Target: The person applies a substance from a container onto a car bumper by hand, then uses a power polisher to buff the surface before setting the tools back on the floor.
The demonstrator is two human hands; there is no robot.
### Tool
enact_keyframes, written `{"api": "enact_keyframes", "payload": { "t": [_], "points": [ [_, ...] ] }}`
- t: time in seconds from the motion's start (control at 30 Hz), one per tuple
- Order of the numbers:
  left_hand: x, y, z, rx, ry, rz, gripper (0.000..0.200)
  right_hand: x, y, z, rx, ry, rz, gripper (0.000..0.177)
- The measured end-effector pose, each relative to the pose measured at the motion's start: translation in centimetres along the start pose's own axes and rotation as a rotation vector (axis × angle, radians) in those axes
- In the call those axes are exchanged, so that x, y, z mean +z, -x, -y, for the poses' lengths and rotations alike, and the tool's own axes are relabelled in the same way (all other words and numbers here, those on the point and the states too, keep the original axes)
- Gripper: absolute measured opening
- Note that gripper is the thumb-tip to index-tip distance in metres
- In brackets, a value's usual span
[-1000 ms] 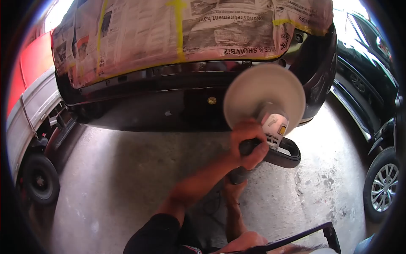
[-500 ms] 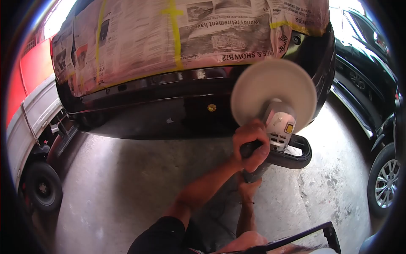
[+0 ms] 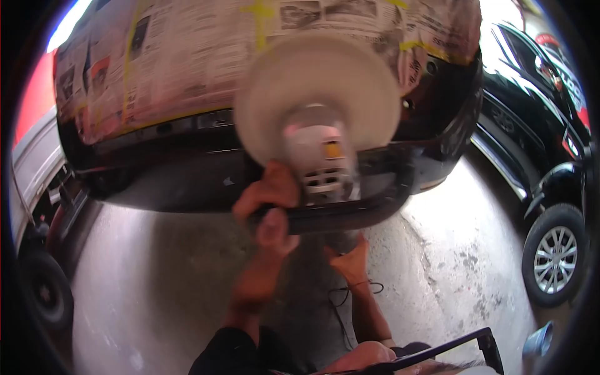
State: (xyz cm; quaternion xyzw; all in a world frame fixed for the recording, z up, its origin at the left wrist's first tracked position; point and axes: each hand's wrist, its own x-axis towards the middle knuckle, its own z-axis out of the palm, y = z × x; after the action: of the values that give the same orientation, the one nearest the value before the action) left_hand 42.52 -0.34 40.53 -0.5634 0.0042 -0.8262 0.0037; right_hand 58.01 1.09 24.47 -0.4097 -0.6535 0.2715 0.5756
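A polishing machine (image 3: 322,153) with a large round pale pad (image 3: 262,94) is up in front of a black car bumper (image 3: 181,162). My left hand (image 3: 272,200) is wrapped round the left side of the machine's black loop handle (image 3: 381,209). Lower down, my right hand (image 3: 351,259) grips the machine's rear body, partly hidden by the handle. The pad looks blurred and covers part of the bumper and of the newspaper (image 3: 187,69) taped above it with yellow tape.
A black car (image 3: 509,112) with a silver wheel (image 3: 555,259) stands at the right. At the left is a light-coloured vehicle side (image 3: 40,162) with a dark tyre (image 3: 45,290). A cable (image 3: 340,306) hangs near my right forearm. A blue container (image 3: 539,339) is at the lower right.
The polisher has moved left and looks larger, with both hands still on it. Its handle is now more level. The yellow round spot on the bumper is now hidden.
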Motion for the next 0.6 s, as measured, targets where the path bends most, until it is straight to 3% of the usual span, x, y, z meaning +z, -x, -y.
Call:
{"api": "enact_keyframes", "payload": {
  "t": [0.07,0.2,0.27,0.3,0.37,0.53,0.6],
  "points": [
    [-2.0,0.5,-0.6,0.009,-0.039,0.004,0.030,1.3,0.7,0.1,0.047,0.078,0.112,0.074],
    [-6.3,2.7,-3.1,-0.100,-0.115,0.106,0.032,2.9,3.0,0.4,0.117,0.127,0.177,0.071],
    [-6.3,4.8,-5.3,-0.190,-0.339,0.033,0.029,3.9,5.4,-1.2,0.217,0.227,0.374,0.079],
    [-7.5,6.3,-6.6,-0.246,-0.397,0.092,0.029,4.2,6.5,-2.1,0.240,0.205,0.328,0.079],
    [-9.8,9.0,-8.1,-0.247,-0.509,0.192,0.028,5.1,9.0,-3.5,0.303,0.148,0.498,0.079],
    [-7.9,12.0,-8.9,-0.203,-0.630,0.403,0.025,10.4,16.8,-9.4,0.321,-0.214,0.384,0.071],
    [-5.8,11.6,-7.3,-0.254,-0.444,0.623,0.021,11.5,17.7,-9.2,0.325,-0.290,0.281,0.066]
  ]
}}
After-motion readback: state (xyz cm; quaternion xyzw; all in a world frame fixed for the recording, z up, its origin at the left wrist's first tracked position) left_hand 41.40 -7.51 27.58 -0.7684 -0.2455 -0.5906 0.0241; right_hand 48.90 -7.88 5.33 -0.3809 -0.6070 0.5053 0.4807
